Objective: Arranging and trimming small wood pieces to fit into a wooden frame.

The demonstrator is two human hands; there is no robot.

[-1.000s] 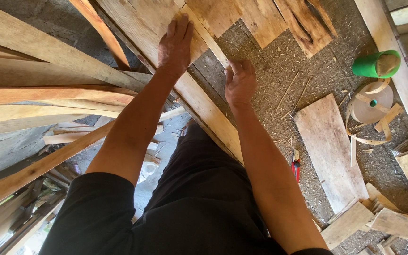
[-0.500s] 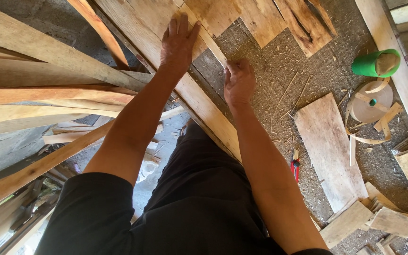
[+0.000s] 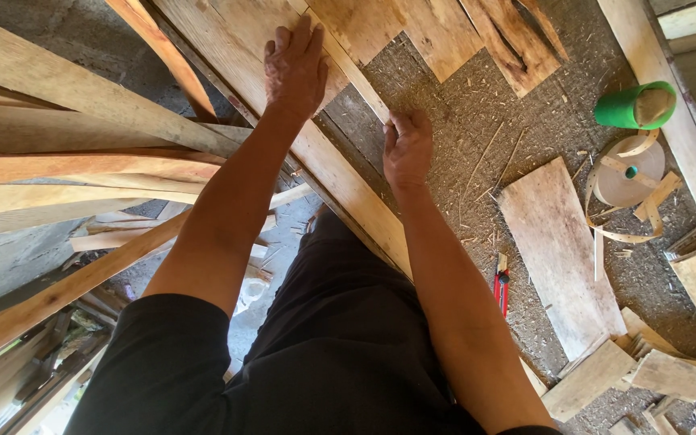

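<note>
My left hand (image 3: 296, 68) lies flat, fingers spread, on a wide wooden board (image 3: 227, 40) that rests on the workbench. My right hand (image 3: 407, 149) is curled around the near end of a thin wooden strip (image 3: 356, 76) that runs along the board's edge, out over the rough chipboard bench top (image 3: 477, 129). Both forearms reach forward from my dark clothing at the bottom of the view.
Long planks (image 3: 58, 161) lean in a stack at the left. On the bench lie a short board (image 3: 557, 250), a red utility knife (image 3: 500, 286), a green cup (image 3: 634, 106), a roll of edge banding (image 3: 626, 181) and offcuts (image 3: 670, 370) at the right corner.
My left hand has slid slightly further up the board. The right hand stays on the strip's end, almost unmoved.
</note>
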